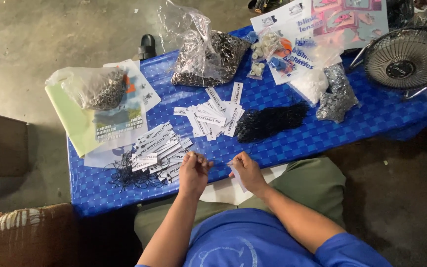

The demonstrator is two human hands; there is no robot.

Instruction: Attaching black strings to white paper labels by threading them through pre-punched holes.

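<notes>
Your left hand [193, 170] fingers pinched, contents unclear; right hand [245, 170] fingers pinch white paper tag [236, 175]. Risk: black strings [129, 174] beside left fingers snag, tangle.

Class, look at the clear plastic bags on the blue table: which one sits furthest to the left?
The clear bag of small metal rings resting on the green and printed paper sheets. The other bags cluster along the table's top middle and right.

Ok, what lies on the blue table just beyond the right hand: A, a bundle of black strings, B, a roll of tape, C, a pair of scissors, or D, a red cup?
A: a dark bundle of black strings lies on the blue table just past the right hand, beside the scattered white tags.
</notes>
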